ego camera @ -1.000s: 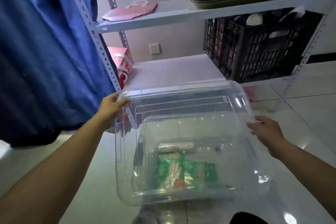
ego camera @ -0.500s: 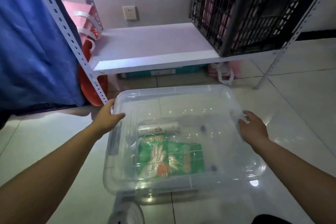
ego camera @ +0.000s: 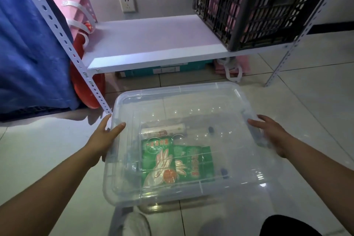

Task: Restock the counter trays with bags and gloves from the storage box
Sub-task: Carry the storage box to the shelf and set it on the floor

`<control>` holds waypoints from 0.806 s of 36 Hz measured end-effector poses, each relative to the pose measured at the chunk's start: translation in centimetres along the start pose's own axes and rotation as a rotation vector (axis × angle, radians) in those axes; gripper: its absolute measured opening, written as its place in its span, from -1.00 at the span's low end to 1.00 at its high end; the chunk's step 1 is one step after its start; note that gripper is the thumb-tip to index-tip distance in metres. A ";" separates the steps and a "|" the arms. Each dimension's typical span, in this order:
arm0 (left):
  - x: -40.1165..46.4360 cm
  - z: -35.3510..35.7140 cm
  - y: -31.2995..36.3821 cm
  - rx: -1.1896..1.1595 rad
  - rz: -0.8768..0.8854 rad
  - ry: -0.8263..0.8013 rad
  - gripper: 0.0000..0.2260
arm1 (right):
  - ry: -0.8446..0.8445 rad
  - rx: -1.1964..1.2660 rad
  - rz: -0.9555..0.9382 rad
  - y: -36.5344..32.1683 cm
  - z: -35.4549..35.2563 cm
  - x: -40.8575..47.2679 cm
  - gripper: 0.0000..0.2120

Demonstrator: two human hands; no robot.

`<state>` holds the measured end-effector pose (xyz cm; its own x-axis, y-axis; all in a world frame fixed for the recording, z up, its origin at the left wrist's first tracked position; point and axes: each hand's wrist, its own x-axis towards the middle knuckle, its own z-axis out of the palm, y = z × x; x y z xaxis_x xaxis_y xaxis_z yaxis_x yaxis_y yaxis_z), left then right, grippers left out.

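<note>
A clear plastic storage box (ego camera: 191, 94) with its lid on sits on the tiled floor in front of me. Through the lid I see a green pack of gloves (ego camera: 172, 163) and a white roll of bags (ego camera: 164, 130) lying behind it. My left hand (ego camera: 104, 138) grips the box's left edge, thumb on top of the lid. My right hand (ego camera: 272, 134) lies against the right edge with its fingers stretched along the side latch.
A white metal shelf (ego camera: 153, 44) stands just behind the box, with a black crate (ego camera: 258, 5) on its right part. A blue curtain (ego camera: 28, 53) hangs at left, with a red basin (ego camera: 86, 90) and pink bags beside the shelf post. My shoe (ego camera: 136, 224) is at the box's near edge.
The box came off the shelf and went down to the floor. My hands stayed on its two sides, and the view tipped downward.
</note>
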<state>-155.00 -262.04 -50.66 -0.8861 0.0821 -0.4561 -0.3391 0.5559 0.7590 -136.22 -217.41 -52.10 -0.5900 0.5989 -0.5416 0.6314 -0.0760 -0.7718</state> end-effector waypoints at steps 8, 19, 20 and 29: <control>0.1 1.0 0.8 -0.003 -0.009 0.249 -0.36 | 0.352 -0.129 -0.227 -0.1 1.9 0.3 -0.46; 0.4 -2.0 0.4 0.035 -0.190 0.122 -0.65 | 0.369 -0.232 -0.321 0.1 3.7 -0.6 -0.74; 0.4 -2.1 0.5 0.032 -0.185 0.135 -0.65 | 0.376 -0.251 -0.329 0.0 3.9 -0.7 -0.75; 0.5 -2.3 0.4 0.061 -0.086 0.192 -0.62 | 0.466 -0.479 -0.457 0.2 4.7 -1.2 -0.70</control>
<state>-156.33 -263.70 -49.52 -0.9005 -0.1235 -0.4171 -0.4018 0.6032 0.6889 -137.78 -221.91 -53.13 -0.6383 0.7667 0.0694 0.5878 0.5436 -0.5992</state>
